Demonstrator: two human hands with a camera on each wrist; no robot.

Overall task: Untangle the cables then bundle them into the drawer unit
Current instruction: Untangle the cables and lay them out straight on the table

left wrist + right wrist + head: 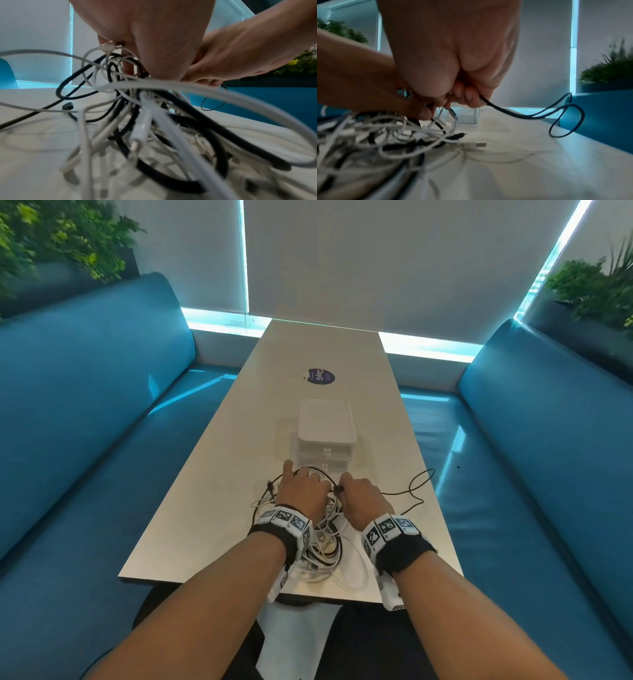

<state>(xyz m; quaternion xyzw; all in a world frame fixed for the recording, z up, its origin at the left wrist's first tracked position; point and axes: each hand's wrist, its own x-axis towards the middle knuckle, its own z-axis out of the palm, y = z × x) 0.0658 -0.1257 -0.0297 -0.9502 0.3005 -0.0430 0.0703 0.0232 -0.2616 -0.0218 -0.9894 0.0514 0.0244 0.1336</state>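
A tangle of black and white cables (322, 539) lies on the white table (205, 501) near its front edge. My left hand (301, 487) sits on top of the tangle and grips a bunch of cables (133, 75), with a white plug end at its fingers. Close beside it, my right hand (359, 494) has its fingers curled round a thin black cable (522, 115). That cable (414, 487) trails off to the right in loops. The white drawer unit (325, 436) stands just beyond both hands, its drawers closed.
A round dark sticker (320, 376) lies on the table behind the drawer unit. Blue benches (85, 405) run along both sides of the table. Plants (596, 285) stand on ledges behind the benches. A loose USB plug (477, 145) lies at the edge of the tangle.
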